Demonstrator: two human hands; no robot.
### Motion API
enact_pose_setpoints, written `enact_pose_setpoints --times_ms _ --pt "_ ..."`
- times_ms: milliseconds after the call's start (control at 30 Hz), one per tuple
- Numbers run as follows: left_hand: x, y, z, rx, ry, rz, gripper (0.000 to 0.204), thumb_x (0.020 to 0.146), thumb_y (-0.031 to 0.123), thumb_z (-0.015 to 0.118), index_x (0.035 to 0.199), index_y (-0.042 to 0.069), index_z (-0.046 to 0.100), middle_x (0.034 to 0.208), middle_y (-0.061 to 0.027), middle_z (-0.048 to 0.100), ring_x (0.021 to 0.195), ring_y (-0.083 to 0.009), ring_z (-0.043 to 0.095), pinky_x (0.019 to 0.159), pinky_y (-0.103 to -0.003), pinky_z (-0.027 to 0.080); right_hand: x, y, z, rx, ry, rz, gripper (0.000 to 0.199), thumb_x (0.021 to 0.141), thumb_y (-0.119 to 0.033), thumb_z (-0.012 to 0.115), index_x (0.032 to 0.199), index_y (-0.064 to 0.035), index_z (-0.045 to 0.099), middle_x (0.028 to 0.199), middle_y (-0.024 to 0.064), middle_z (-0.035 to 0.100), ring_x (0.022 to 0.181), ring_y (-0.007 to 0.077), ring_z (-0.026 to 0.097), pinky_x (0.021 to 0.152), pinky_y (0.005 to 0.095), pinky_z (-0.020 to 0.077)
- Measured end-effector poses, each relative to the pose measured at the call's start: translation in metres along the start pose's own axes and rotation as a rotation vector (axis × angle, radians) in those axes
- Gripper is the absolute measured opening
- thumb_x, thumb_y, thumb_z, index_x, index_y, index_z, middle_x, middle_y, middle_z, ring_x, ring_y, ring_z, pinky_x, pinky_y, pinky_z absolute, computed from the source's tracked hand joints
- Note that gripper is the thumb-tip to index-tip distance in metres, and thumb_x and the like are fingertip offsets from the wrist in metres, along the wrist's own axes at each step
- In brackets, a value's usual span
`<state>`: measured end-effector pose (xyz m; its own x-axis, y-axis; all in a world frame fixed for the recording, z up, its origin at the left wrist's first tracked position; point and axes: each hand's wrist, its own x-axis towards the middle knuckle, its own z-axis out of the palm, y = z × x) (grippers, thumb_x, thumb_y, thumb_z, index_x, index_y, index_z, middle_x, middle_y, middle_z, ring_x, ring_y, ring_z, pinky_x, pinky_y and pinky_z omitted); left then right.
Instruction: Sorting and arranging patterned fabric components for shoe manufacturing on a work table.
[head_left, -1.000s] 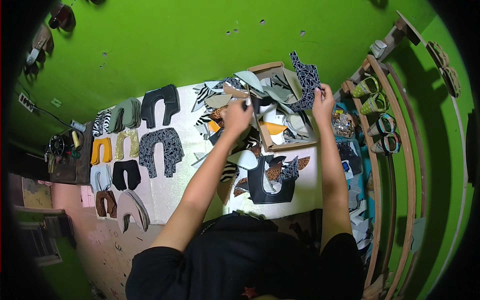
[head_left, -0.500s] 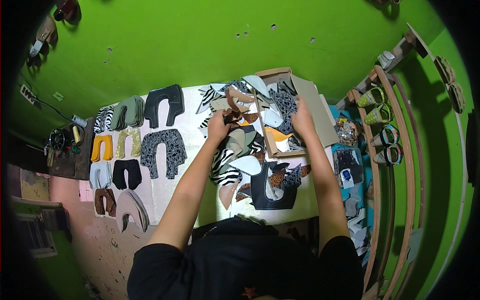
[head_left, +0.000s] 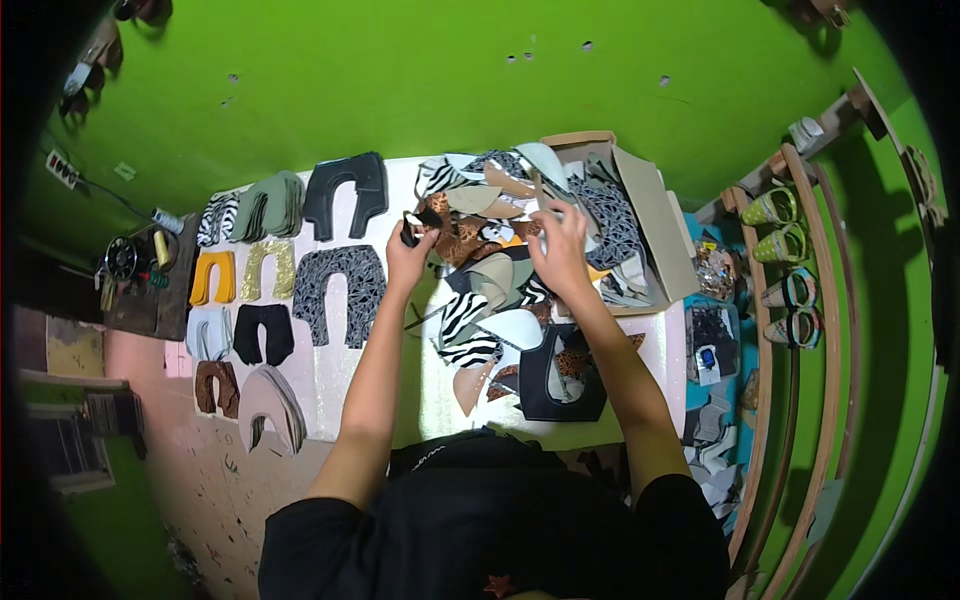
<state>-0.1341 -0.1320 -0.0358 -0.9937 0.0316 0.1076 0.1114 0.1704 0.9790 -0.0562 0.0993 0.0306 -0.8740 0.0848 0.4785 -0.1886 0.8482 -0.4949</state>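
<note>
My left hand point(head_left: 408, 258) is closed on a small dark piece of cut material point(head_left: 409, 232), held up at the left edge of a scrap pile. Its exact shape is partly hidden by my fingers. Fingers bent but apart, my right hand point(head_left: 562, 250) is over the pile beside the open cardboard box point(head_left: 655, 225); nothing shows in its grasp. Leopard-print pieces point(head_left: 462, 245), tan pieces point(head_left: 487, 200) and zebra-print pieces point(head_left: 466, 330) lie loosely mixed between my hands. A black U-shaped piece point(head_left: 538, 390) rests nearer to me. Black-and-grey patterned pieces point(head_left: 605, 215) are in the box.
Sorted stacks of U-shaped pieces stand on the table's left, including green point(head_left: 270, 205), black point(head_left: 345, 195), yellow point(head_left: 211, 278) and patterned point(head_left: 338, 295) ones. Sandals point(head_left: 785, 290) hang on a wooden rack point(head_left: 815, 400) at right. Plastic containers point(head_left: 712, 335) sit beside the table.
My right hand has moved left from inside the box to over the scrap pile. My left hand has shifted left and lifted a dark piece to the pile's edge. The view has shifted slightly.
</note>
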Motion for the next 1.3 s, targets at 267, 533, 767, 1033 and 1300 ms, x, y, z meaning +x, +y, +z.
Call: enact_pose_setpoints --times_ms 267,533,767,1033,1300 --pt "-0.070 0.008 -0.031 -0.169 0.013 -0.239 0.018 0.080 0.006 0.061 0.087 0.001 0.046 0.072 -0.0024 0.053 0.064 -0.0117 0.060 0.054 -0.022 0.042 -0.004 -0.016 0.078 -0.145 -0.413 -0.101 0.019 0.066 -0.020 0.065 0.085 -0.0174 0.066 0.098 -0.0007 0.056 0.106 0.0222 0.045 0.100 0.0602 0.0060" --pt "-0.115 0.008 -0.060 -0.274 -0.173 -0.487 0.014 0.087 0.017 0.052 0.086 0.005 0.044 0.072 -0.0034 0.054 0.047 -0.0105 0.052 0.046 -0.022 0.042 0.018 -0.013 0.048 0.266 -0.204 0.143 0.018 0.072 -0.008 0.057 0.089 -0.0056 0.060 0.079 0.0148 0.063 0.069 0.0307 0.061 0.064 0.0352 0.0482" --pt "-0.141 0.018 -0.067 -0.315 -0.459 -0.521 0.034 0.092 0.030 0.042 0.103 0.003 0.060 0.072 0.0006 0.052 0.060 -0.0068 0.049 0.055 -0.020 0.041 0.023 0.001 0.000 0.369 -0.112 0.247 0.014 0.068 -0.008 0.060 0.081 -0.0014 0.060 0.072 0.0091 0.062 0.065 0.0167 0.060 0.062 0.0278 0.0464" --pt "-0.146 0.019 -0.093 -0.041 -0.418 -0.126 0.027 0.088 0.024 0.050 0.100 0.002 0.060 0.072 -0.0014 0.056 0.060 -0.0057 0.050 0.051 -0.021 0.039 0.022 -0.032 -0.038 0.189 -0.099 0.388 0.018 0.064 -0.016 0.063 0.074 -0.0007 0.060 0.071 0.0135 0.062 0.068 0.0233 0.061 0.064 0.0324 0.0469" --pt "-0.155 0.016 -0.123 -0.162 -0.427 -0.283 0.020 0.080 0.009 0.061 0.096 0.003 0.050 0.077 -0.0031 0.057 0.070 -0.0072 0.052 0.061 -0.022 0.042 0.003 -0.072 -0.049 0.169 -0.069 0.391 0.024 0.073 0.003 0.047 0.095 -0.0074 0.046 0.076 0.0191 0.061 0.060 0.0265 0.062 0.059 0.0381 0.0494"
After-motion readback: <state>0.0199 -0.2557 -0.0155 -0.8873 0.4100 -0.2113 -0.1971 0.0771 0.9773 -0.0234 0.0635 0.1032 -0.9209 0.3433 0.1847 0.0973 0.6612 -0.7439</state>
